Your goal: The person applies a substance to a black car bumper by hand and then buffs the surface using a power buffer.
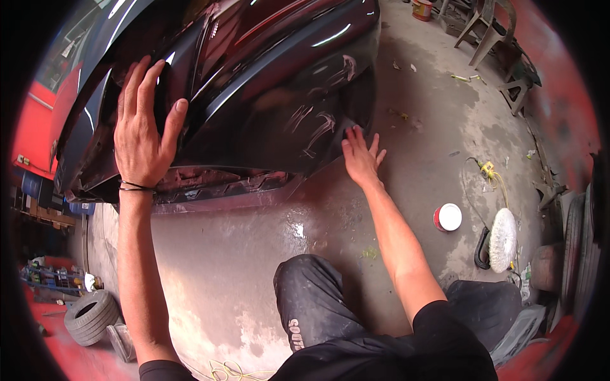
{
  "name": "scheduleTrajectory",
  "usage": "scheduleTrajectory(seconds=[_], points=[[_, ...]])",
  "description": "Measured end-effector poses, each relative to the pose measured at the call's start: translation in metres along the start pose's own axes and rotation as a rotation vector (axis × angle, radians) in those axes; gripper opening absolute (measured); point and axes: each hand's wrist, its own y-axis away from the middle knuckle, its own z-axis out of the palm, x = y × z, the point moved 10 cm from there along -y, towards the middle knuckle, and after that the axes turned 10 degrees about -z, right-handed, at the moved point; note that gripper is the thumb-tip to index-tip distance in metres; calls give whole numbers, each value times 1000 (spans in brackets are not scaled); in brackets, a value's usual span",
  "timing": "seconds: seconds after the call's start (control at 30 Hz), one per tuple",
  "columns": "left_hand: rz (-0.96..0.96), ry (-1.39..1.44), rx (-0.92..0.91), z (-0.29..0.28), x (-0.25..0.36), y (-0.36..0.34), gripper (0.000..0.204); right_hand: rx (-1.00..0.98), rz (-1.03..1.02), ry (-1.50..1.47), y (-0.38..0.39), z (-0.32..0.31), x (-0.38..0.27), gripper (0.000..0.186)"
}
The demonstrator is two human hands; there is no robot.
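a glossy dark car body (pixel 260 124) stands ahead. the left hand (pixel 143 136), open, spreads over it; the right hand (pixel 363 160), also open, has fingertips at its lower right edge. pale lettering (pixel 294 334) marks the dark trouser leg (pixel 314 289).

Black sleeves (pixel 438 330), dark trousers (pixel 310 292), thin wristband (pixel 135 186)

Pale capital letters (pixel 293 334) run along one leg of the dark trousers (pixel 311 295).
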Motion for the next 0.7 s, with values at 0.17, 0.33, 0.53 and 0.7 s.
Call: scheduleTrajectory(seconds=[0.17,0.33,0.53,0.7], points=[[16,-15,11,-11,-11,3,61,-309,-324,-79,63,24,-62,54],[-12,51,32,-6,-7,4,61,-82,-246,15,43,-4,3,56],[29,-16,57,-12,-4,5,62,10,-159,-5,-3,-26,29,62],[33,-47,98,-10,-7,10,63,17,-158,-19,8,-25,38,65]])
